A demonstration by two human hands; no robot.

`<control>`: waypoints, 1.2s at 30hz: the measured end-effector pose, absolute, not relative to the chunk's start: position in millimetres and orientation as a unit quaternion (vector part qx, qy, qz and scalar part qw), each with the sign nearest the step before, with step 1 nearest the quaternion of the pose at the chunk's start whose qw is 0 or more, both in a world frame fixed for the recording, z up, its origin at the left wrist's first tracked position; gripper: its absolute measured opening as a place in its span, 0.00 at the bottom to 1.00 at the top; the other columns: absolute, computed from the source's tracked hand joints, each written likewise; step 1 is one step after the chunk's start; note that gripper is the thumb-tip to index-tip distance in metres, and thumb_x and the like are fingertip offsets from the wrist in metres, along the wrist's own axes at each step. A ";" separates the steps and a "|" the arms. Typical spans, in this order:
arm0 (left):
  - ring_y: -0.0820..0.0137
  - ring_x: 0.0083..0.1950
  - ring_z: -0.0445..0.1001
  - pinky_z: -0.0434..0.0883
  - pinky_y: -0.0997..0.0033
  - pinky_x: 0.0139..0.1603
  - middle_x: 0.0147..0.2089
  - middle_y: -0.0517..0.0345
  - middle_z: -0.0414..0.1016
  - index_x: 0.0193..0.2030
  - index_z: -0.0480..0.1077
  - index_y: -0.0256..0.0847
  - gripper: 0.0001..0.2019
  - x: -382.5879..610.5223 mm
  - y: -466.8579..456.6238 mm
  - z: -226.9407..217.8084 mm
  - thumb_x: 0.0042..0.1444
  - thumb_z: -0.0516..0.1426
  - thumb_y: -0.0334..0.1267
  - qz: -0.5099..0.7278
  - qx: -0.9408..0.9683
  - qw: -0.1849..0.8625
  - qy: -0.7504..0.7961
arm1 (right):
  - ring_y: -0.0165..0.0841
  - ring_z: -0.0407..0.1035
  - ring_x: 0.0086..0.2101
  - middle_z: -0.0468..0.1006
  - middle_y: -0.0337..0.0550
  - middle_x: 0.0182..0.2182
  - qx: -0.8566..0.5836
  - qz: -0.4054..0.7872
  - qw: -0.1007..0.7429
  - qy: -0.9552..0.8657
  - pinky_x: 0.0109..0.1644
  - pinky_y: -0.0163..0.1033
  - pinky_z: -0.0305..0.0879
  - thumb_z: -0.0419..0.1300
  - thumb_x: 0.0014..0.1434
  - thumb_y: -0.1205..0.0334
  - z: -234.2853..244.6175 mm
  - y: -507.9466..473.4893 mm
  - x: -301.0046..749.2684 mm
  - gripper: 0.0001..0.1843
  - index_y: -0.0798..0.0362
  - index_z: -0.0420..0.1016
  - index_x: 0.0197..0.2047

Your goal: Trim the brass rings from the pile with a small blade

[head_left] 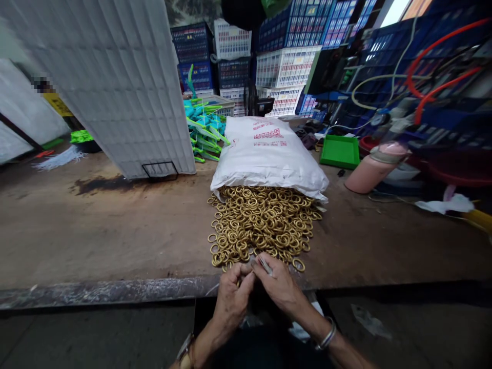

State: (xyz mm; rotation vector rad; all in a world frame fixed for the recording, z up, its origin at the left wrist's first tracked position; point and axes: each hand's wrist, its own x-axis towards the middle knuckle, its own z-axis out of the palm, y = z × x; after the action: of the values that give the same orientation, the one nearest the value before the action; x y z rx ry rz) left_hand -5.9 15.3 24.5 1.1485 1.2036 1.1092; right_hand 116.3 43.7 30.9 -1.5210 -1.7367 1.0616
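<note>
Gold-coloured rings lie in a loose heap at the mouth of a white woven sack. At the heap's near edge, over the table's front rim, both hands meet with their fingertips together. My left hand is closed in a pinch; what it holds is mostly hidden by the fingers. Curled beside it, my right hand grips a small, narrow, silvery piece whose kind I cannot make out. A thin pale strand shows left of the left hand.
A tall white ribbed panel stands on the brown table at left. Green and turquoise plastic pieces lie behind it. To the right are a green tray and a pink bottle. Stacked crates fill the back.
</note>
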 end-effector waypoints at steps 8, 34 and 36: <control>0.81 0.15 0.48 0.46 0.80 0.15 0.16 0.69 0.54 0.27 0.62 0.37 0.14 -10.8 8.9 20.3 0.52 0.52 0.48 0.434 0.339 0.724 0.417 | 0.26 0.56 0.23 0.62 0.33 0.19 -0.559 0.449 0.323 -0.618 0.27 0.30 0.53 0.47 0.54 0.55 28.6 44.5 114.8 0.13 0.53 0.60 0.22; 0.82 0.14 0.51 0.50 0.80 0.16 0.16 0.67 0.60 0.23 0.61 0.38 0.16 -7.3 9.3 25.4 0.47 0.56 0.50 0.464 0.365 0.632 0.501 | 0.32 0.67 0.29 0.74 0.41 0.27 -0.580 0.198 0.088 -0.785 0.30 0.33 0.49 0.46 0.43 0.75 22.8 29.7 121.8 0.19 0.53 0.64 0.39; 0.82 0.15 0.52 0.51 0.81 0.16 0.18 0.67 0.61 0.24 0.61 0.38 0.16 -8.5 8.3 23.5 0.48 0.56 0.50 0.465 0.369 0.624 0.508 | 0.32 0.67 0.29 0.74 0.41 0.27 -0.579 0.208 0.071 -0.785 0.30 0.33 0.49 0.46 0.44 0.74 22.9 29.5 121.3 0.18 0.54 0.64 0.39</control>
State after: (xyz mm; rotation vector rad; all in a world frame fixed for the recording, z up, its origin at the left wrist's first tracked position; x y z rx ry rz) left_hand -8.5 8.3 23.5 0.8470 1.1650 1.0676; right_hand 121.3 29.5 22.9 -1.7395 -2.3616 0.6249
